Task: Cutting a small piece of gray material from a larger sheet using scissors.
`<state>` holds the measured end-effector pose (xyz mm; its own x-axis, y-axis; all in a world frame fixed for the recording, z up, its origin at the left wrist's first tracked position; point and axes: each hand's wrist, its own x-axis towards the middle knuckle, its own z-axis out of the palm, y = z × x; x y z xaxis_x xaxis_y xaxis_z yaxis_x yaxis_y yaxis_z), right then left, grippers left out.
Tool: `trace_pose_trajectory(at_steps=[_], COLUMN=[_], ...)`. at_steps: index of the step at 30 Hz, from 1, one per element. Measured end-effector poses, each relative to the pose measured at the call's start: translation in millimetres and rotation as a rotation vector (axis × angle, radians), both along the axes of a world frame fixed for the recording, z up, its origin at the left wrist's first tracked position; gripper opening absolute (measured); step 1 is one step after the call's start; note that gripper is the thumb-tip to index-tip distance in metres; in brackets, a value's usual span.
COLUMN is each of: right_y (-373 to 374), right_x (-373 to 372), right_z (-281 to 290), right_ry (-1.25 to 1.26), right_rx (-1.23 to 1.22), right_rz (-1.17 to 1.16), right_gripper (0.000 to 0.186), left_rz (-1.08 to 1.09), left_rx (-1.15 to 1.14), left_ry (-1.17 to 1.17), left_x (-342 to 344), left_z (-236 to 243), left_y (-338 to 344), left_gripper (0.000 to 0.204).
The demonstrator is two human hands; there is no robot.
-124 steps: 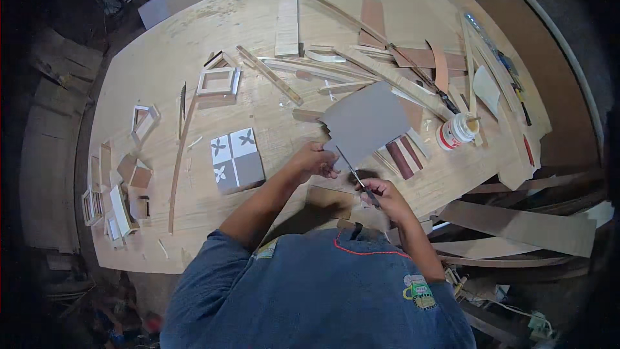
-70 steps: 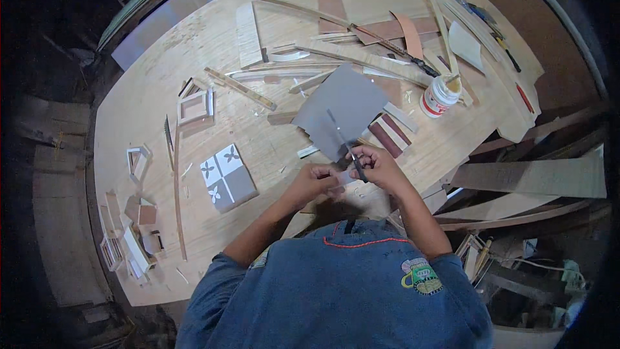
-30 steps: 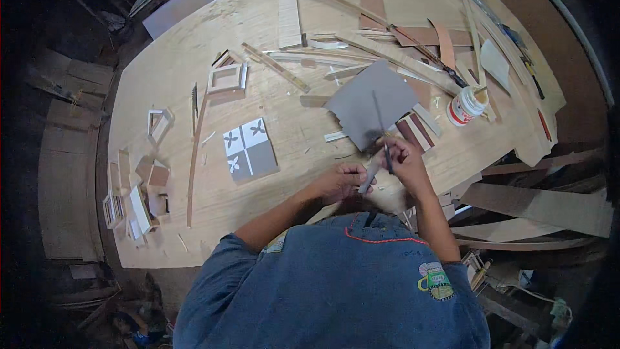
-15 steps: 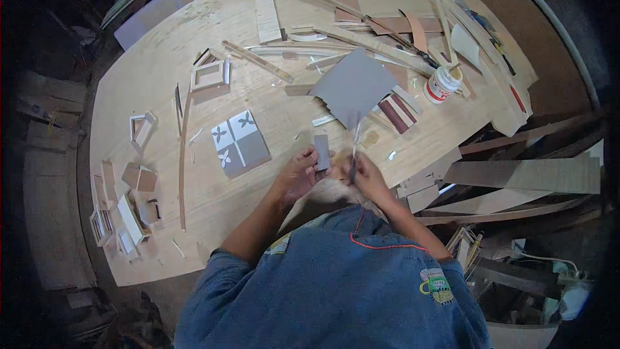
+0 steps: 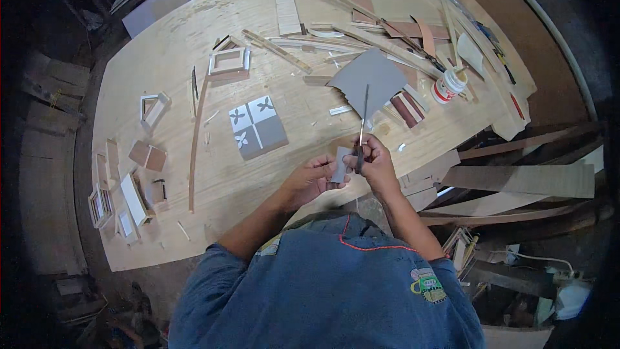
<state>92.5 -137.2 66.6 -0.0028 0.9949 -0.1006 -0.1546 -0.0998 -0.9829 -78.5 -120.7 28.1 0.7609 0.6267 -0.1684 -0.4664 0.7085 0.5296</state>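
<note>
My left hand (image 5: pixel 314 178) holds a narrow rectangle of grey sheet material (image 5: pixel 340 163) upright between fingers and thumb. My right hand (image 5: pixel 378 168) grips scissors (image 5: pixel 364 114) by their dark handles, blades pointing up the table, right beside that small piece. Beyond them lies a larger grey sheet (image 5: pixel 378 74) with a ragged lower edge. To the left sits a square block (image 5: pixel 268 141) in white and grey quarters with petal shapes. Right of the sheet are dark-red and pale strips (image 5: pixel 402 114) and an open white jar (image 5: pixel 445 91) with a stick in it.
The curved plywood table (image 5: pixel 129 71) carries small wooden frames and boxes (image 5: pixel 135 200) at left, long battens (image 5: pixel 336 0) and veneer offcuts at the back, and tools (image 5: pixel 491 39) along the right. Long boards (image 5: pixel 523 181) are stacked beside the right edge. Part of a person (image 5: pixel 132 329) shows low at left.
Earlier my left hand held the large grey sheet against the scissors; now that sheet lies on the table and the hand holds a small piece. Both hands have shifted slightly since half a second ago.
</note>
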Motion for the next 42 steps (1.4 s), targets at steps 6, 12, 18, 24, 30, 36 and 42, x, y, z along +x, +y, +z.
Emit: trace_pose_trajectory(at_steps=[6, 12, 18, 24, 30, 36, 42], right_y=[-9.7, -16.6, -21.7, -15.8, -6.9, 0.1, 4.0], right_x=[-13.1, -22.2, -38.7, -37.4, -31.4, -18.3, -33.3], right_z=[2.1, -4.9, 15.8, 11.1, 9.1, 5.6, 4.4], right_ry=[0.094, 0.145, 0.111, 0.084, 0.046, -0.028, -0.028], right_rx=[-0.047, -0.033, -0.032, 0.012, 0.067, 0.099, 0.005], right_rz=[-0.058, -0.094, -0.047, -0.143, -0.208, -0.233, -0.088], right_gripper=[0.039, 0.038, 0.039, 0.037, 0.035, 0.036, 0.038], left_rz=[-0.073, -0.168, -0.165, -0.132, -0.078, -0.029, -0.045], left_rx=[0.015, -0.009, 0.005, 0.038, 0.050, 0.056, -0.010], left_ry=[0.018, 0.065, 0.019, 0.040, 0.102, 0.068, 0.067], left_x=[-17.2, -32.7, -48.6, -50.0, -46.8, -49.4, -48.3], left_z=[16.7, 22.2, 3.4, 4.4, 12.5, -0.2, -0.8], left_y=[-9.1, -19.1, -17.0, -10.2, -5.2, 0.6, 2.7], left_gripper=[0.030, 0.032, 0.026, 0.023, 0.026, 0.027, 0.022])
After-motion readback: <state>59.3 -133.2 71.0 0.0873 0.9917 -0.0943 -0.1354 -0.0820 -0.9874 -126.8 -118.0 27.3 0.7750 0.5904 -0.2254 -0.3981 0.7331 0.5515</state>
